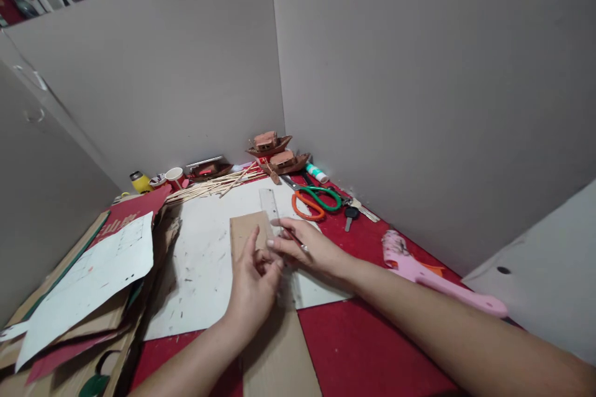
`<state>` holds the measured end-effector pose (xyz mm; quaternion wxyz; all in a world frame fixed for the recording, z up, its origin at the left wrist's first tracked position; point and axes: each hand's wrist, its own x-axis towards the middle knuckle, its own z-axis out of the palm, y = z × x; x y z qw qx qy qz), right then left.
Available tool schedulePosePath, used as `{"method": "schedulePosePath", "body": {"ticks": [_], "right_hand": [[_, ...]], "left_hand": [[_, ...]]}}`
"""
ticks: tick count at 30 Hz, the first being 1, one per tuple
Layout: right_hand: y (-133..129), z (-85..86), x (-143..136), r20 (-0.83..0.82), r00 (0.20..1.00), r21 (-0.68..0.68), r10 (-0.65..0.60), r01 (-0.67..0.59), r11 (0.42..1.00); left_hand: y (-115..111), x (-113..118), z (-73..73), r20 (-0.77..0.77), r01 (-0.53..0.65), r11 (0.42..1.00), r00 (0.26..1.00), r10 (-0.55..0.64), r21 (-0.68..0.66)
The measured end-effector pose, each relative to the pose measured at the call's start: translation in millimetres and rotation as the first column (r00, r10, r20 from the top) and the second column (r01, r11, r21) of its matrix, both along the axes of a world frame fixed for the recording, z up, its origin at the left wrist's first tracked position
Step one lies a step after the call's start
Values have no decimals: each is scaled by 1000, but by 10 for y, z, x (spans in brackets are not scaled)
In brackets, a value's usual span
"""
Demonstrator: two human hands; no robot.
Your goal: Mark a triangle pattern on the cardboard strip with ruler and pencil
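A long strip of brown cardboard (279, 353) lies over a white sheet (200, 248) on the red table. Along the strip's right edge is a clear ruler (269, 200), partly covered by my hands. My right hand (305, 245) is closed around a dark pencil (295, 239), its fingertips at the ruler. My left hand (256, 285) rests over the cardboard beside it, index finger raised and the other fingers curled near the ruler; whether they hold anything is hard to make out.
Scissors (321, 198), keys (351, 217) and a pink tool (442, 282) lie on the right. Thin sticks (214, 185) and model boats (285, 162) are at the back. Stacked cardboard with a white paper (102, 273) fills the left. Grey walls (372, 74) enclose the table.
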<state>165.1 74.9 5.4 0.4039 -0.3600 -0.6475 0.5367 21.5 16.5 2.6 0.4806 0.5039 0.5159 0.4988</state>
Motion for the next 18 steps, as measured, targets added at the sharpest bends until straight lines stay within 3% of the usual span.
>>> {"method": "schedulePosePath", "body": {"ticks": [3, 7, 9, 13, 18], "right_hand": [[18, -14, 38, -59, 998, 47, -38, 41, 998], [92, -22, 89, -127, 988, -127, -91, 75, 989], [119, -15, 91, -115, 983, -140, -144, 127, 982], [121, -1, 28, -70, 970, -207, -233, 215, 954], [85, -7, -71, -34, 973, -262, -227, 210, 942]], "left_hand": [[-46, -23, -2, -63, 51, 998, 997, -49, 25], [13, -317, -49, -262, -150, 976, 947, 187, 154], [52, -491, -115, -345, -205, 972, 909, 233, 115], [54, -633, -278, -337, -174, 983, 924, 182, 53], [-81, -501, -351, -293, -140, 989, 944, 148, 49]]}}
